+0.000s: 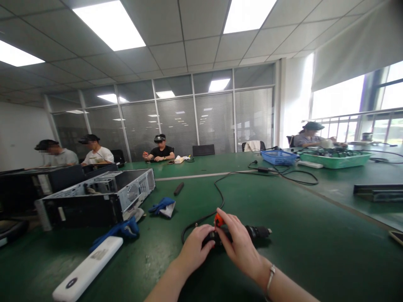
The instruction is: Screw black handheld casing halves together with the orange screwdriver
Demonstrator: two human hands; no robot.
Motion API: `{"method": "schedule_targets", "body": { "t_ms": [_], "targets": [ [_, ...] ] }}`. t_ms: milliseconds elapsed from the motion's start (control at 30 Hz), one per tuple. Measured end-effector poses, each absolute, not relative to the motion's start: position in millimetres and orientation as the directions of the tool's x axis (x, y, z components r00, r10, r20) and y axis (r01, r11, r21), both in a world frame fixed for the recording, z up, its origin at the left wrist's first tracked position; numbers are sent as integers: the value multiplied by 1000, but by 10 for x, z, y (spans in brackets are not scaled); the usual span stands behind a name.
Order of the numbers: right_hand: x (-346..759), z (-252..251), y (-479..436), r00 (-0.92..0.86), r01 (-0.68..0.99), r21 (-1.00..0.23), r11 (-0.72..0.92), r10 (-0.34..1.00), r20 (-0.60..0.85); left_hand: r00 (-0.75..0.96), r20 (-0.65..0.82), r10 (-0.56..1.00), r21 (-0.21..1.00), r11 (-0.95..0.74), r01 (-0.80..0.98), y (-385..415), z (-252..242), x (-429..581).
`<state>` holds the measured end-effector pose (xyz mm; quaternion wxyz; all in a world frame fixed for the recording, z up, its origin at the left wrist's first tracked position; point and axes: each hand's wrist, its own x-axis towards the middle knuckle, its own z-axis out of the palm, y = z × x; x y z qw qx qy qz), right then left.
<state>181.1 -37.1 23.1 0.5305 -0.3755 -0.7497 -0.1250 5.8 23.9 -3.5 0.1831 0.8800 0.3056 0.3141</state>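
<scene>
A black corded power tool (256,233) lies on the green table, its narrow tip pointing right. My left hand (195,248) is closed around the cord end of its body, thumb and fingers pressed against it. Between the thumb and fingers of my right hand (241,243) is a small orange piece (218,219), held just above the tool; its exact kind is hard to make out. That hand covers the middle of the tool. The black cord (204,217) loops out behind my left hand and runs away across the table.
An open computer case (82,209) stands at left, near blue gloves (162,206), a white bar-shaped object (90,268) and a dark bar (179,188). Farther right are a blue basket (278,158) and a green basket (338,160) of cables. Several people sit around the table.
</scene>
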Motion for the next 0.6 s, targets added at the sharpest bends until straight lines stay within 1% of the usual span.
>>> {"method": "schedule_targets", "body": {
  "t_ms": [33, 133, 200, 433, 600],
  "targets": [
    [1815, 225, -368, -154, 697, -205, 687, 424, 893, 614, 449, 649, 514, -749, 417, 242, -41, 57],
    [1832, 220, -348, -186, 704, -123, 699, 350, 918, 612, 463, 641, 513, -757, 405, 246, -52, 54],
    [1842, 223, -337, -192, 704, -102, 703, 326, 925, 619, 462, 636, 507, -761, 404, 242, -46, 53],
    [1821, 201, -371, -166, 665, -220, 714, 428, 888, 630, 452, 632, 497, -765, 410, 218, -5, 58],
    [1833, 169, -346, -140, 681, -215, 700, 413, 900, 616, 458, 641, 503, -758, 416, 225, -37, 56]
  ]
}}
